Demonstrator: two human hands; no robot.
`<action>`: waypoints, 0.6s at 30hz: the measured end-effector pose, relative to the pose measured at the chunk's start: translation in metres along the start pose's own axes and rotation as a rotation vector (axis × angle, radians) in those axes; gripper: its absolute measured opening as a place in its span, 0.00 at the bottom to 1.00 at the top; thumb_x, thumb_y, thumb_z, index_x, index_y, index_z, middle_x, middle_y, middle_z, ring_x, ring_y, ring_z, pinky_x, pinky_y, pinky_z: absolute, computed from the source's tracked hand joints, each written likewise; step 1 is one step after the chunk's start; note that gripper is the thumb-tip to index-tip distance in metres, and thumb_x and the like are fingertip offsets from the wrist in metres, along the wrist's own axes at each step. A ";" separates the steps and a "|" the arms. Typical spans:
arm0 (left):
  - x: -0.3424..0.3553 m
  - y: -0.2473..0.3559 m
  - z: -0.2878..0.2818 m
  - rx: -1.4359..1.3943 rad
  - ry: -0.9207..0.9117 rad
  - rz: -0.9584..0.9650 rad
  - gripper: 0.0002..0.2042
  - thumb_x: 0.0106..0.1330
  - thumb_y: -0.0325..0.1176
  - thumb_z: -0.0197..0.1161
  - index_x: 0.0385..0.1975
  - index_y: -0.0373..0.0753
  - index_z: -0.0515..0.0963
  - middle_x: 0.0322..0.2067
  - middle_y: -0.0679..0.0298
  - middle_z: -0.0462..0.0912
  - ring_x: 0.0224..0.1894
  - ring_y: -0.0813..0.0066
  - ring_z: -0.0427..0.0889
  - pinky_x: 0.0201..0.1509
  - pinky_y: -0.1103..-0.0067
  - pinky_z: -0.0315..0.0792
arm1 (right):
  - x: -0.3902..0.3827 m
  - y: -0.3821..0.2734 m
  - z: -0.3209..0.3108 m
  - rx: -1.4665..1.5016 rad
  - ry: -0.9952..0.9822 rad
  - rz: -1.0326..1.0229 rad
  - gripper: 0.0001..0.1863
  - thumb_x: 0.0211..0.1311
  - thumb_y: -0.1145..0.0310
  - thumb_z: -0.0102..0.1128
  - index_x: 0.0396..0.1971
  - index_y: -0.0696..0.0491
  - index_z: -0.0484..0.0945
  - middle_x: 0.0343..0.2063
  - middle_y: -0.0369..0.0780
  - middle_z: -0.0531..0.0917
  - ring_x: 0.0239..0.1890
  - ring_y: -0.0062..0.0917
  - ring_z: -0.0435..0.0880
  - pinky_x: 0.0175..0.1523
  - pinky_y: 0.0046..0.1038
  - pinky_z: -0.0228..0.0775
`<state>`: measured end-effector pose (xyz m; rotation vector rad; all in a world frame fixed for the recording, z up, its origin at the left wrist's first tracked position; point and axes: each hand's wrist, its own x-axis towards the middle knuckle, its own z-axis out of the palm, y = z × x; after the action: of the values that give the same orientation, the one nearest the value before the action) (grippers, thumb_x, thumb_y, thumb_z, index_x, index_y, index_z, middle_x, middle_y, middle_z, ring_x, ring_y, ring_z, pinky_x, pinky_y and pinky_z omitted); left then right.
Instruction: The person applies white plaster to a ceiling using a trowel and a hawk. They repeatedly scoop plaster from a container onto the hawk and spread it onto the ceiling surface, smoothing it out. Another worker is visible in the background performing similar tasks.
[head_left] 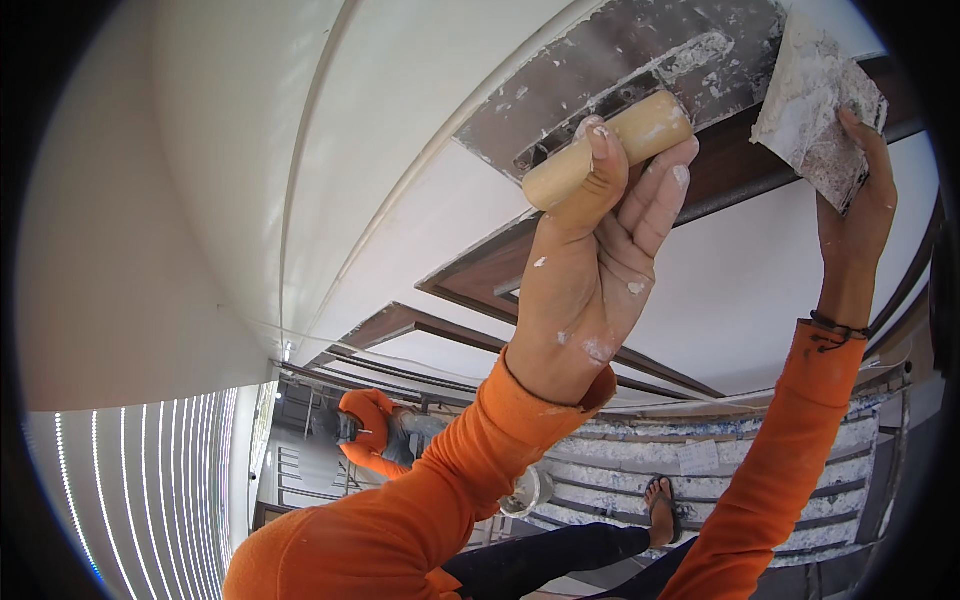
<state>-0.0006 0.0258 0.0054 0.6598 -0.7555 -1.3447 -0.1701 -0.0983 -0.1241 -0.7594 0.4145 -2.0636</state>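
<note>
Trowel work, apparently at the smoothing step. The left hand (597, 255), loosely curled, holds the trowel (645, 130) just above its palm; the right hand (862, 205) is closed on the lower edge of a paste-caked plate (812, 110). The next stroke likely calls for a steady angle. Hidden: the trowel's far face, any contact with the white panelling (425, 225) beyond, most right fingers

Interior room under finishing work; whether home or shop, can't tell. Signs: broad trowel (620, 72) and small plate (818, 115) caked with white compound; slatted platform (610, 472) heavily splattered white; bucket (528, 490) beside it; second worker (370, 425) in orange beyond; smooth white surfaces, dark brown mouldings (475, 285) overhead.
</note>
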 end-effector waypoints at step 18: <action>-0.001 0.001 0.004 0.006 0.071 0.050 0.16 0.67 0.31 0.54 0.52 0.32 0.64 0.52 0.47 0.71 0.56 0.54 0.73 0.55 0.74 0.77 | 0.000 -0.024 0.023 0.179 0.032 0.220 0.24 0.53 0.65 0.58 0.48 0.62 0.67 0.41 0.43 0.75 0.43 0.26 0.79 0.46 0.26 0.75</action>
<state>-0.0033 0.0269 0.0083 0.6862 -0.7148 -1.2667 -0.1705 -0.0846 -0.0940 -0.5492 0.3107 -1.8789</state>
